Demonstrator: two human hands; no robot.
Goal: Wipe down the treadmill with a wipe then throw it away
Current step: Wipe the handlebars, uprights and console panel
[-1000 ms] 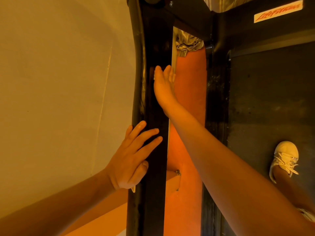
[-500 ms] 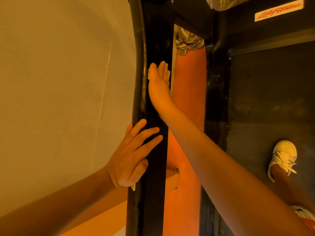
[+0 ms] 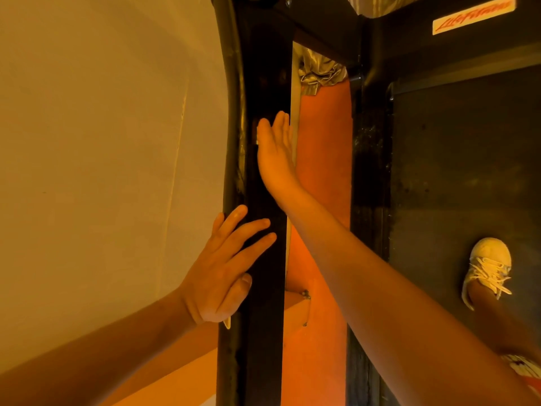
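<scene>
Treadmill rail [image 3: 259,361] is pressed by the flat, straight-fingered right hand [image 3: 275,153].
Left hand [image 3: 219,276] is laid flat, bracing; even pressure is advised.

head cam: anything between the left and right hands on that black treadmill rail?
Nothing. In the head view, only bare black treadmill rail runs between the left hand and the right hand.

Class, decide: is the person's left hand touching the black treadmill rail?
Touching. The head view shows the left hand with fingers laid flat across the black treadmill rail.
</scene>
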